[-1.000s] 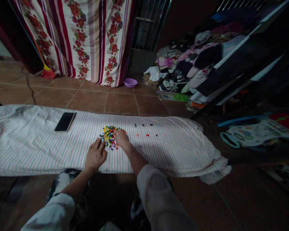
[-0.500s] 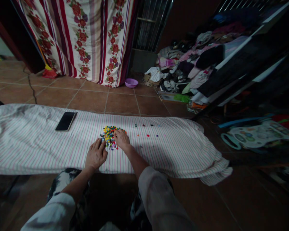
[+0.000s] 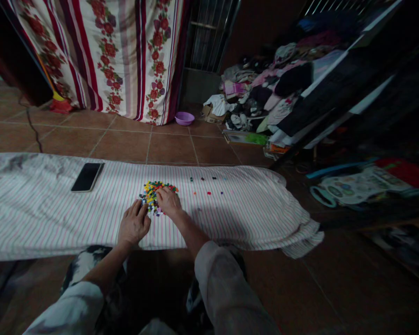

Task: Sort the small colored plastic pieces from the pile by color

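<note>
A small heap of many-coloured little beads [image 3: 151, 191] lies on a pink-striped white cloth [image 3: 38, 209] spread over the tiled floor. My left hand [image 3: 134, 224] rests flat on the cloth at the heap's near left edge, fingers stretched toward the beads. My right hand [image 3: 167, 201] lies on the heap's right side, palm down, its fingertips curled in among the beads; what they touch is hidden. A few single beads [image 3: 208, 185] lie scattered on the cloth to the right of the heap.
A black phone [image 3: 87, 177] lies on the cloth to the left. Behind stand a flowered curtain [image 3: 125, 56], a purple bowl [image 3: 184, 118] and a pile of clothes [image 3: 265, 93]. A toy [image 3: 352, 186] and dark shelving are on the right.
The view has shifted slightly to the right and down. Both hands stay at the bead heap with almost no movement.
</note>
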`<state>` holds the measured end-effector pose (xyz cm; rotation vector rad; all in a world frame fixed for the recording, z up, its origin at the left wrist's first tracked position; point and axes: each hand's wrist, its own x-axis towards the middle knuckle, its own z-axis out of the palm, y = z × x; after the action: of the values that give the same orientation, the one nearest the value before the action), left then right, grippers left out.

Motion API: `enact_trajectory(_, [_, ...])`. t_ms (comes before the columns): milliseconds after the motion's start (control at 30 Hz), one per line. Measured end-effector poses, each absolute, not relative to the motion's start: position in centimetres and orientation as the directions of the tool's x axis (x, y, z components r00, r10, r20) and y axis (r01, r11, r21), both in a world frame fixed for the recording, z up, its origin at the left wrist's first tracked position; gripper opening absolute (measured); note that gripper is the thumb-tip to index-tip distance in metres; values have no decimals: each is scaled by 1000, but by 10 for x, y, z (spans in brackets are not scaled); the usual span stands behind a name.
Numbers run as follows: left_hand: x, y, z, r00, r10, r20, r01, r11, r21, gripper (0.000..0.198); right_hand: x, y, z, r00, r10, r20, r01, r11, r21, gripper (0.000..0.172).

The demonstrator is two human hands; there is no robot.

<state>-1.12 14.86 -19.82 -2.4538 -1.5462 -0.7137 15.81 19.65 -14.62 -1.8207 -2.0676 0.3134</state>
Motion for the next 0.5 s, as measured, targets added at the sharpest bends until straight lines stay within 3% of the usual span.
enact_trajectory(233, [-12,149,-200,367,799,477,878,-466,104,40,169,186,-155,-89,991,98,877,125,-465,25])
enact_trajectory(500, [-13,149,-199,348,817,460,871,-464,165,41,201,184,-164,19,988,152,836,68,-545,19])
